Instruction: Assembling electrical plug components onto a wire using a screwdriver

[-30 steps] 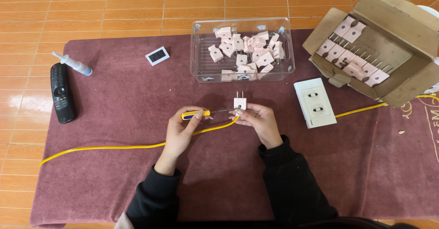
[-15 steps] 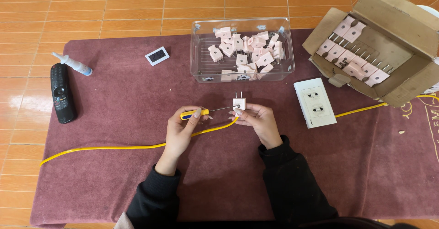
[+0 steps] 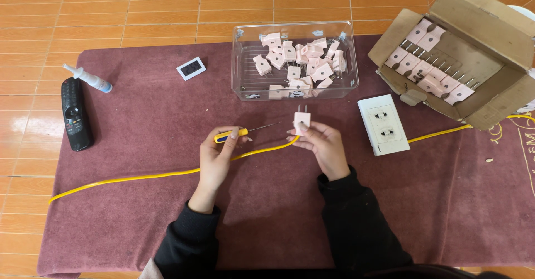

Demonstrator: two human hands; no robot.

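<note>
My left hand grips a yellow-and-blue handled screwdriver, its thin shaft pointing right toward the plug. My right hand holds a pale pink two-pin plug upright, pins up, at the end of a yellow cable. The cable runs left from the plug, under my left hand, to the mat's left edge. Both hands hover over the maroon mat at its middle.
A clear plastic bin of several pink plugs stands behind the hands. A white double socket block with its own yellow cable lies to the right, next to an open cardboard box of plugs. A black remote, small spray bottle and little digital timer lie at left.
The screwdriver tip has drawn back slightly left from the plug; the hands otherwise hold nearly the same position.
</note>
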